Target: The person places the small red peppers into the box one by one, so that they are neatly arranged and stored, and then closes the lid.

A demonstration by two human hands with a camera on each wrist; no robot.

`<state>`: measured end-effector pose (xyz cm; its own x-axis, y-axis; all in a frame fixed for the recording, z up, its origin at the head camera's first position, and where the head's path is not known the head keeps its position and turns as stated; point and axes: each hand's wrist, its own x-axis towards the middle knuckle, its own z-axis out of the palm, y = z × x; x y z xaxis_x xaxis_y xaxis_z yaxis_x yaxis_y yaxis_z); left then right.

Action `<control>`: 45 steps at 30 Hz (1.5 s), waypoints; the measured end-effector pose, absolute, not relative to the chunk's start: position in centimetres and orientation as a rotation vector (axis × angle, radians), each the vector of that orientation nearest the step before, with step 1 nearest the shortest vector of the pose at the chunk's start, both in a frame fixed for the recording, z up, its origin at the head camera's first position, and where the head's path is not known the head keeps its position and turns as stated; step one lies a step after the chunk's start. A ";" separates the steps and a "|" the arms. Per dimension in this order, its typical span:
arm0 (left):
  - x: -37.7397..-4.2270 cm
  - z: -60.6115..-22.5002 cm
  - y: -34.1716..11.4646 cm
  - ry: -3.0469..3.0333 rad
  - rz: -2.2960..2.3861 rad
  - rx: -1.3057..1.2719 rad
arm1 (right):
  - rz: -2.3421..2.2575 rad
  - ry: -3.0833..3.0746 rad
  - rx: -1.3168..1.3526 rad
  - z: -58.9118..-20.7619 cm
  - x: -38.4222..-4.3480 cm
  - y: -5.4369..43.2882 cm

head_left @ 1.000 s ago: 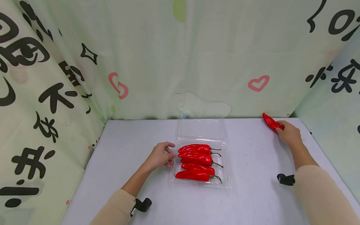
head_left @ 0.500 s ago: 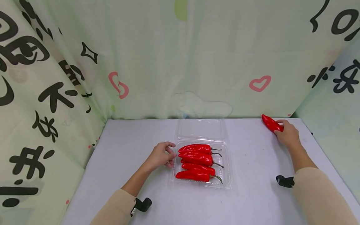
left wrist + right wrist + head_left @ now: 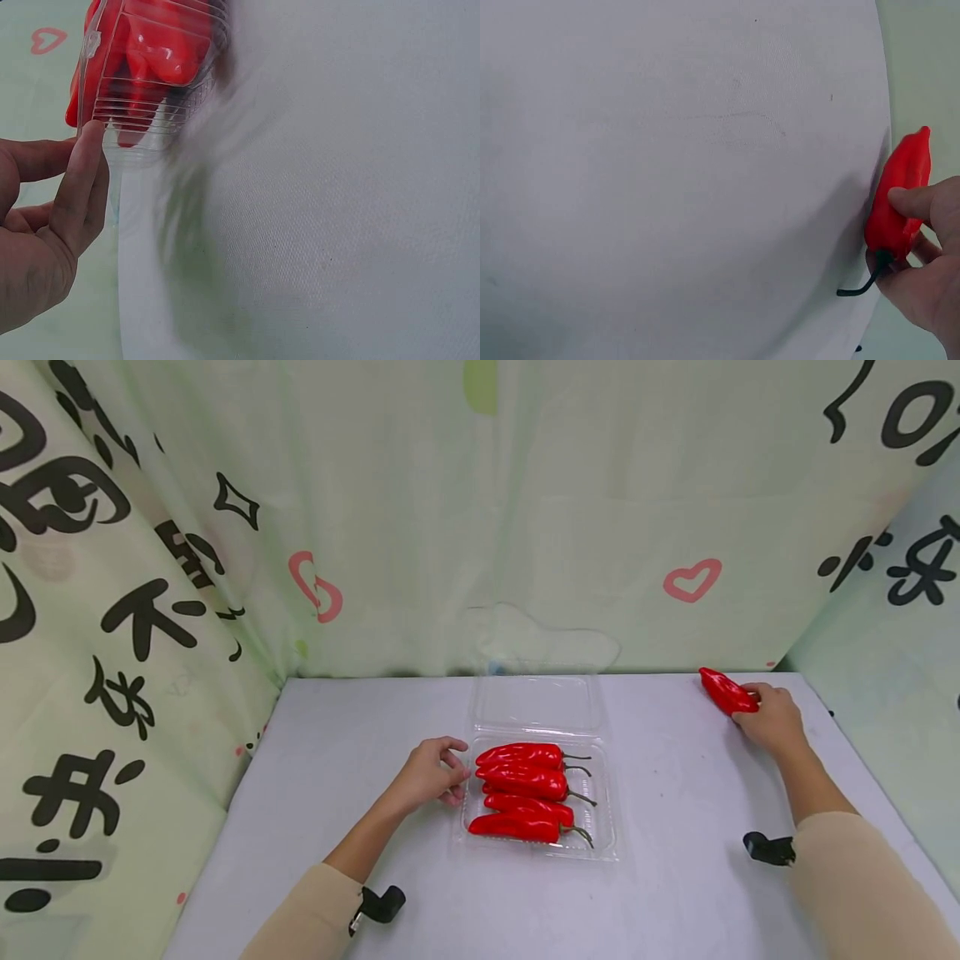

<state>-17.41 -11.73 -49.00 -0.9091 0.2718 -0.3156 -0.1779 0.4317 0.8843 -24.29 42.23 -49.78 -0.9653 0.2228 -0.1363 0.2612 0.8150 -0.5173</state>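
Observation:
My right hand holds a glossy red chili pepper near the table's back right corner. Its thumb lies across the pepper, whose dark green stem sticks out on the palm side. At the left rim of a clear plastic clamshell box, my left hand pinches the edge with its fingertips. Several more red chili peppers lie side by side in the box, most stems pointing right. The left wrist view shows the ridged box wall with red peppers behind it.
The box's clear lid stands folded open toward the back. A white-covered table lies below everything. Printed pale green curtains close off the back and both sides. Each sleeve has a black wrist camera.
The right hand and its chili pepper shift only slightly, the pepper's tip dipping a little. The left hand and the box stay where they were.

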 end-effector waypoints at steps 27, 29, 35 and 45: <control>-17.7 -48.8 -11.7 2.273 1.478 0.076 | -0.881 2.984 0.099 -47.0 -21.3 38.0; -17.7 -48.9 -11.7 2.273 1.477 0.075 | -0.879 2.994 0.068 -46.9 -21.1 37.4; -17.6 -48.8 -11.7 2.281 1.474 0.083 | -0.892 3.002 -0.015 -46.3 -20.5 35.5; -17.6 -48.9 -11.7 2.274 1.479 0.081 | -0.899 3.023 -0.153 -44.9 -19.2 32.5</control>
